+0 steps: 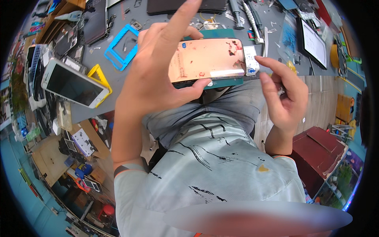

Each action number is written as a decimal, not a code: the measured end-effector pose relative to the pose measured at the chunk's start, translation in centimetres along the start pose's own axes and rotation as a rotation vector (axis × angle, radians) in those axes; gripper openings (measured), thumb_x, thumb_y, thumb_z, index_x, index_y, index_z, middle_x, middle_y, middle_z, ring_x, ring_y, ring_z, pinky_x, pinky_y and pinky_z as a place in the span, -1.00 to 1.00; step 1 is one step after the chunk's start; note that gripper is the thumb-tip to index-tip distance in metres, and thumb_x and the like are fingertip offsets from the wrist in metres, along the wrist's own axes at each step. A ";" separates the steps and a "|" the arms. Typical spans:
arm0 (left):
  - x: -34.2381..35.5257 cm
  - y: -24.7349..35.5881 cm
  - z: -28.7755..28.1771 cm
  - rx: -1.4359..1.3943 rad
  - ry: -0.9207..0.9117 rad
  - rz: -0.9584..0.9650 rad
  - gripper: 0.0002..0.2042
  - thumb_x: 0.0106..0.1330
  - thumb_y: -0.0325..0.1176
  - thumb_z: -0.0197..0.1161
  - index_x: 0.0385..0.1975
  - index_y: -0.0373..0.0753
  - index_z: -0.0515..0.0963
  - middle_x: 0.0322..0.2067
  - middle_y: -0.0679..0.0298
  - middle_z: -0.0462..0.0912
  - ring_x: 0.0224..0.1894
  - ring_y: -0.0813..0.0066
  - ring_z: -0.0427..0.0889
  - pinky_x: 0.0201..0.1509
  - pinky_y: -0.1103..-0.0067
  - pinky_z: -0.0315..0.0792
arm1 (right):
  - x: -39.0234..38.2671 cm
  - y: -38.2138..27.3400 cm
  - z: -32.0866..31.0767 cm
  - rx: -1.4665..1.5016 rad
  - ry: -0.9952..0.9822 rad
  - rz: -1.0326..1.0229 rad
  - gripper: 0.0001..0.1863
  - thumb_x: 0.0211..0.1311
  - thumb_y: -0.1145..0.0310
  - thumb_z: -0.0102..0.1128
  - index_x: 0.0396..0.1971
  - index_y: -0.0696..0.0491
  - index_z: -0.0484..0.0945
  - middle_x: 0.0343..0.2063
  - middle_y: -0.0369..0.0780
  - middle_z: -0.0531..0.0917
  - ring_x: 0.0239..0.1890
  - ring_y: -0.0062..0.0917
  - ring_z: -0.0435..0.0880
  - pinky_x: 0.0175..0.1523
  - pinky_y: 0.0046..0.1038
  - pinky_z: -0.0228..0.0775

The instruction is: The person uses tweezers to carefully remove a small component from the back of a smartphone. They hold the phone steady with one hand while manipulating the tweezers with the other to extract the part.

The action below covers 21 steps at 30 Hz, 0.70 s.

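Observation:
My left hand (158,75) grips a phone-shaped panel (209,57) with a glossy peach face and dark flecks, thumb on its lower edge, fingers on the upper edge, index finger raised. The panel lies over a green mat (231,81). A small white block (250,61) sits against its right end. My right hand (286,94) is beside the block, index fingertip at its edge, thumb apart, other fingers curled round a small pale item (281,91) that I cannot make out.
The grey bench (90,112) holds a white phone (73,85), yellow frame (102,74), blue frame (120,47), dark laptop-like slab (185,4), several hand tools (252,21) and a framed screen (310,41). A maroon cabinet (316,154) stands at lower right.

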<state>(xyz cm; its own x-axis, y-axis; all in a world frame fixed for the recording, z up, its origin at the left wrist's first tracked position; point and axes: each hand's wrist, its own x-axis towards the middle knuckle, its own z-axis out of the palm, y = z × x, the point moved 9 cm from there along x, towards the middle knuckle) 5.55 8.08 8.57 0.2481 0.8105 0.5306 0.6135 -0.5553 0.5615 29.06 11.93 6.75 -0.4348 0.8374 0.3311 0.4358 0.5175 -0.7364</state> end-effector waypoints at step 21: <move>-0.1 -0.7 1.8 -0.097 -0.021 0.014 0.31 -0.05 -0.46 0.78 0.77 -0.39 0.05 0.11 -0.06 0.83 0.17 0.16 0.83 0.39 0.26 0.63 | -1.4 1.5 2.4 0.027 0.106 0.010 -0.55 0.23 0.39 0.76 0.11 0.12 0.85 -0.51 -0.26 0.71 -0.58 -0.67 0.47 -0.47 -0.54 0.27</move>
<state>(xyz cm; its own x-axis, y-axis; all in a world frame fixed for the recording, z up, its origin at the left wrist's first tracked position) 6.40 8.70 6.94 0.2719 0.8059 0.5260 0.5350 -0.5809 0.6135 28.43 11.10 3.70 -0.3442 0.8573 0.3828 0.4177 0.5049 -0.7554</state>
